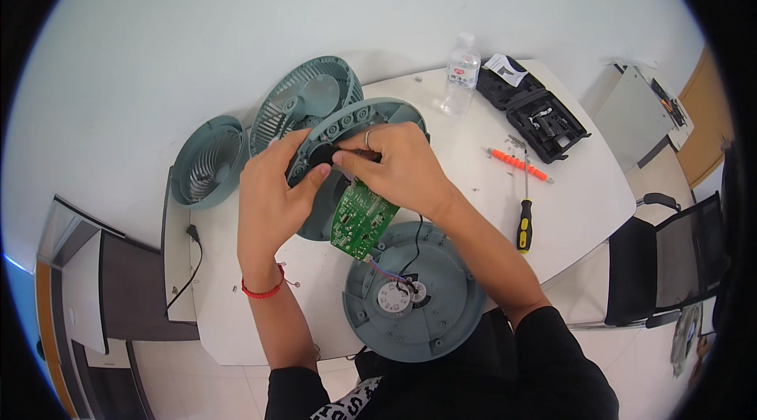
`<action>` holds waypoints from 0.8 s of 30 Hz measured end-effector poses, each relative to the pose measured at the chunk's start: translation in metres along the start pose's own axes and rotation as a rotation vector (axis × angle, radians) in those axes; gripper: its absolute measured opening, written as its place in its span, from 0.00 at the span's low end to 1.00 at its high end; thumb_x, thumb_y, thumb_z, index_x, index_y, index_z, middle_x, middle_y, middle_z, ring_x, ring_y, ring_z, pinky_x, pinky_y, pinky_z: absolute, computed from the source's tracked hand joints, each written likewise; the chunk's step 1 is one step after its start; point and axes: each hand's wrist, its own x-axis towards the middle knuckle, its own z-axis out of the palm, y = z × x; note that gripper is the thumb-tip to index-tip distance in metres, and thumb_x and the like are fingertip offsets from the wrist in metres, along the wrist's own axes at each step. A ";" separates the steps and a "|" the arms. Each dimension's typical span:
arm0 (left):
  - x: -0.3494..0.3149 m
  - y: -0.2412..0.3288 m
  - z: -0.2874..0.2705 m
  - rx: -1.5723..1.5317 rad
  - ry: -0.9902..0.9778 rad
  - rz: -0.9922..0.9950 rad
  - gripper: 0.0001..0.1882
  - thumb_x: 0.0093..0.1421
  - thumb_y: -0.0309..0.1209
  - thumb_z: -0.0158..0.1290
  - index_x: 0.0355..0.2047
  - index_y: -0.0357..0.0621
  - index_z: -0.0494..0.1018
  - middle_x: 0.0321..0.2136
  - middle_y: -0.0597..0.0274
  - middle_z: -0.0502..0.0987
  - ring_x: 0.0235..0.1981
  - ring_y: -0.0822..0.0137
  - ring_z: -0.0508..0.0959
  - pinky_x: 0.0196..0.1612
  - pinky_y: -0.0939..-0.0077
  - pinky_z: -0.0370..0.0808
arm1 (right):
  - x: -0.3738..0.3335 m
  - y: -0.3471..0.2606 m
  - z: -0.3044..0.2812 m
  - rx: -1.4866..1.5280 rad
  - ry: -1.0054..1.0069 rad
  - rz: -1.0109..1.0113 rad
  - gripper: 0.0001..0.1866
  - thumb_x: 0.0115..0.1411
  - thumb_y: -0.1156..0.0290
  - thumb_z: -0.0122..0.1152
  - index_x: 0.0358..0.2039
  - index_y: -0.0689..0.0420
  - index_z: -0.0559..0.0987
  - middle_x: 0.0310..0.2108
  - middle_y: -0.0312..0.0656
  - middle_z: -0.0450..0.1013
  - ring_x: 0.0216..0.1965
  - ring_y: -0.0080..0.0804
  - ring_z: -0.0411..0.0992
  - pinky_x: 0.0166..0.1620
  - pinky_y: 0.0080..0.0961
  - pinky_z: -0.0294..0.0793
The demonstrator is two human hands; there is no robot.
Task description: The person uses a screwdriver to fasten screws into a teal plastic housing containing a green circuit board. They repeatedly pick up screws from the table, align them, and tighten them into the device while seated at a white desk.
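A grey-green curved plastic fan housing (394, 111) is held up and tilted over the table. My left hand (272, 191) grips its left side, fingers behind the rim and thumb inside. Closed at the housing's inner side, my right hand (410, 171) has its thumb near a round black part (322, 154); its fingertips are partly hidden. A green circuit board (361, 223) hangs below my right hand. Thin coloured wires (388, 272) run from it to a round grey-green base (426, 302) at the table's near edge, close to my body.
Two slatted fan covers (211, 160) (319, 89) stand at the back left. To the right are a water bottle (462, 77), an open black tool case (544, 116), an orange rod (520, 165), a yellow-black screwdriver (524, 224) and small screws. A plug cord (193, 262) hangs left.
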 end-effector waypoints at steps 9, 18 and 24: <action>0.001 0.001 0.005 -0.011 0.036 -0.016 0.18 0.54 0.22 0.62 0.47 0.35 0.77 0.31 0.53 0.81 0.30 0.66 0.79 0.38 0.75 0.75 | -0.001 0.002 0.008 -0.113 0.127 -0.084 0.11 0.57 0.64 0.66 0.28 0.61 0.85 0.18 0.48 0.75 0.21 0.48 0.75 0.28 0.37 0.73; 0.001 0.004 0.006 0.017 0.057 0.004 0.17 0.55 0.23 0.61 0.47 0.39 0.77 0.36 0.50 0.82 0.35 0.50 0.82 0.39 0.66 0.76 | -0.003 0.006 0.022 -0.148 0.177 -0.089 0.13 0.59 0.63 0.64 0.24 0.61 0.82 0.18 0.47 0.75 0.21 0.48 0.75 0.27 0.37 0.73; 0.003 0.005 0.006 -0.062 0.000 -0.030 0.18 0.56 0.21 0.60 0.48 0.35 0.76 0.37 0.50 0.82 0.38 0.56 0.81 0.43 0.69 0.76 | 0.001 0.007 0.009 -0.103 0.052 -0.063 0.14 0.60 0.63 0.63 0.26 0.62 0.82 0.19 0.49 0.75 0.24 0.50 0.76 0.30 0.39 0.74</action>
